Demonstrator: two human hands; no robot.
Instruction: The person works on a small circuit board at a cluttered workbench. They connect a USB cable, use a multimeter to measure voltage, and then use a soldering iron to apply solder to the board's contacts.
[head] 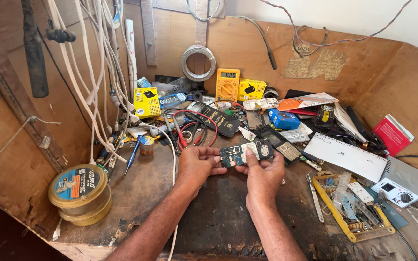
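Both hands meet over the middle of the table [209, 212], clamped together on one small circuit board [245, 153] held just above the dark, worn surface. The left hand [197, 164] pinches the board's left end between thumb and fingertips, while the right hand [263, 175] grips it from below, its thumb pressed on the board's face. Just behind the board lies a dark phone with a keypad [281, 142], tilted on the clutter. To the left, red and black test leads [192, 128] loop across the table, and a blue pen [133, 153] lies beside a small tin [146, 145]. Farther back, a yellow meter [227, 84] leans against the wooden back wall, with a coil of wire [198, 62] hanging above it. Near the front left corner sits a stack of round solder spools [79, 193]. To the right of the hands, a white card [347, 154] lies flat, and near it a yellow tray [351, 208] holds small parts. White cables [90, 72] hang down along the left wall.
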